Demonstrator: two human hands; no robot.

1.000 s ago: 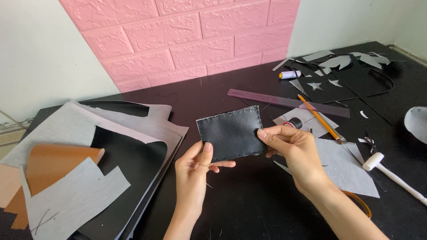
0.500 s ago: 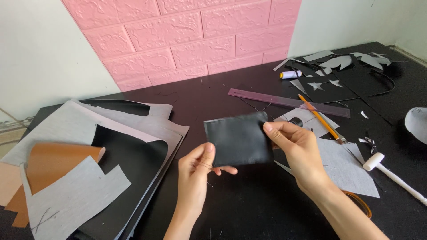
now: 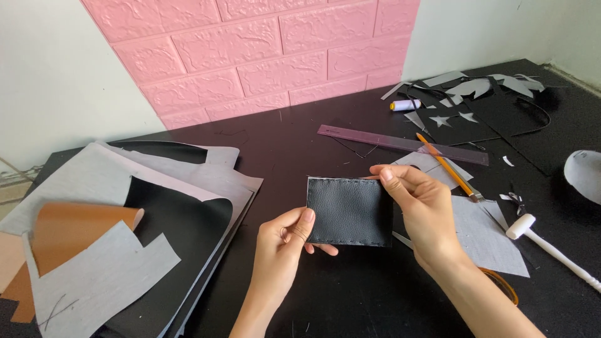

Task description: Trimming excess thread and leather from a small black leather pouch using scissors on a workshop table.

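A small black leather rectangle (image 3: 347, 211) with stitching along its edges is held up over the black table (image 3: 294, 150). My left hand (image 3: 285, 247) pinches its lower left corner between thumb and fingers. My right hand (image 3: 421, 206) grips its upper right edge, fingers curled over the top. The piece faces me flat, nearly level.
Sheets of grey, black and tan leather (image 3: 119, 231) are stacked at the left. A purple ruler (image 3: 400, 143), an orange pencil (image 3: 446, 164), a white mallet (image 3: 544, 244), a thread spool (image 3: 405, 105) and grey scraps (image 3: 482, 228) lie to the right.
The leather piece has been turned from a tilted position to level and brought slightly lower and closer. Both hands shifted with it and kept their grip.
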